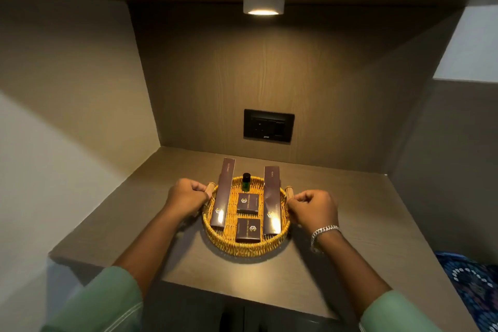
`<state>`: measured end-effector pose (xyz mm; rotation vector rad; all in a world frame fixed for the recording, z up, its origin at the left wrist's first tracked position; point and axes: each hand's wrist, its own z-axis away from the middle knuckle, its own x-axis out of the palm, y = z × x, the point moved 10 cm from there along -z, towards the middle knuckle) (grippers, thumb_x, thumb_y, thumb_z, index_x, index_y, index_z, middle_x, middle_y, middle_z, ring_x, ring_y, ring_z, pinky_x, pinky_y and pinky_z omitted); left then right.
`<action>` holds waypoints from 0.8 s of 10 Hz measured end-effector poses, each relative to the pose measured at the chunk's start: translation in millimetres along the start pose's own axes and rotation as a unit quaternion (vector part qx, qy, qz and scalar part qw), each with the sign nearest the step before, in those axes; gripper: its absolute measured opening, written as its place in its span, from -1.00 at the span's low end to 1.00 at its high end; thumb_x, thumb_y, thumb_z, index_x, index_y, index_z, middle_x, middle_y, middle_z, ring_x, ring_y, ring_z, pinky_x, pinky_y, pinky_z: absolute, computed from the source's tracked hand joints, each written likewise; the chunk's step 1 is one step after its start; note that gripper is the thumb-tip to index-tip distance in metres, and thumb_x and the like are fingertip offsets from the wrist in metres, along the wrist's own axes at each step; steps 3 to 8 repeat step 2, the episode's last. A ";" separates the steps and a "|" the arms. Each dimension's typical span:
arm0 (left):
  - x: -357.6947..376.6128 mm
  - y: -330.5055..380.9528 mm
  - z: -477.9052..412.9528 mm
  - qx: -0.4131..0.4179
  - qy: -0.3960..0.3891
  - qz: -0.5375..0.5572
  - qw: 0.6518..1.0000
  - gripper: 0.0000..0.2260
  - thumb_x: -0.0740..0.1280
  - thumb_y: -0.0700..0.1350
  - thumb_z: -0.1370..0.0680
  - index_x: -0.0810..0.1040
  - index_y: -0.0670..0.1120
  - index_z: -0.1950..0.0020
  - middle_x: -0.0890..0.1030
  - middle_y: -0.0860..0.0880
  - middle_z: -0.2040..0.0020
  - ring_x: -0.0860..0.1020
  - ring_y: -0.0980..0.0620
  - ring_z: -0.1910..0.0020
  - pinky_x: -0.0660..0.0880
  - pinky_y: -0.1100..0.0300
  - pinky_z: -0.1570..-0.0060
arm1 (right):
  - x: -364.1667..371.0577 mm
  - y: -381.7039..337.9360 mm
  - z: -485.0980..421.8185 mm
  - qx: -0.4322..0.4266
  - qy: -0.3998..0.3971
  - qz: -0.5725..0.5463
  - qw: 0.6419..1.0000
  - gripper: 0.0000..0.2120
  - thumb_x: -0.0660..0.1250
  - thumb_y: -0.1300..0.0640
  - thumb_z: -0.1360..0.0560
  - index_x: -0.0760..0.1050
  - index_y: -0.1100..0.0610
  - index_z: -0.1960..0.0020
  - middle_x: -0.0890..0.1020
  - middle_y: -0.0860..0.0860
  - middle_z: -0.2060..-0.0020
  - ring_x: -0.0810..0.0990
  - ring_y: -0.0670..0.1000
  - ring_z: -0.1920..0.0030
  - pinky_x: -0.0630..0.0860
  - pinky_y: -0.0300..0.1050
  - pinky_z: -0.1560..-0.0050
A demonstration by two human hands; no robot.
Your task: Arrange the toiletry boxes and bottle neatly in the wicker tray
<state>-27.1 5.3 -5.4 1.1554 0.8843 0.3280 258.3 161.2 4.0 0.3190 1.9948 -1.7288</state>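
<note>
A round wicker tray (215,237) sits on the brown counter. Inside it, a long brown box (223,194) lies along the left side and another long box (272,199) along the right, both sticking out over the far rim. Two small square boxes lie between them, one (247,203) behind the other (248,229). A small green bottle with a black cap (246,182) stands upright at the back. My left hand (186,195) is closed around the tray's left wooden handle (210,189). My right hand (314,209) is closed at the right handle (289,192).
The counter (350,224) lies in a niche with walls on the left, back and right. A black socket plate (268,125) is on the back wall and a lit lamp (263,5) overhead. Patterned fabric (471,283) shows at the lower right.
</note>
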 end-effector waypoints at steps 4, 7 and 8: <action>-5.0 7.8 -15.4 0.036 -0.031 0.045 0.998 -0.84 0.46 -0.20 -0.47 0.63 -0.20 -0.02 0.68 -0.24 0.07 0.58 -0.06 0.31 0.54 0.06 0.31 | 6.0 -19.1 15.4 0.037 0.056 0.023 0.997 -0.81 0.45 0.13 -0.40 0.59 0.15 0.37 0.66 0.10 0.40 0.65 0.07 0.30 0.67 0.07 0.22; -5.0 7.8 -15.4 0.036 -0.031 0.045 0.998 -0.84 0.46 -0.20 -0.47 0.63 -0.20 -0.02 0.68 -0.24 0.07 0.58 -0.06 0.31 0.54 0.06 0.31 | 6.0 -19.1 15.4 0.037 0.056 0.023 0.997 -0.81 0.45 0.13 -0.40 0.59 0.15 0.37 0.66 0.10 0.40 0.65 0.07 0.30 0.67 0.07 0.22; -5.0 7.8 -15.4 0.036 -0.031 0.045 0.998 -0.84 0.46 -0.20 -0.47 0.63 -0.20 -0.02 0.68 -0.24 0.07 0.58 -0.06 0.31 0.54 0.06 0.31 | 6.0 -19.1 15.4 0.037 0.056 0.023 0.997 -0.81 0.45 0.13 -0.40 0.59 0.15 0.37 0.66 0.10 0.40 0.65 0.07 0.30 0.67 0.07 0.22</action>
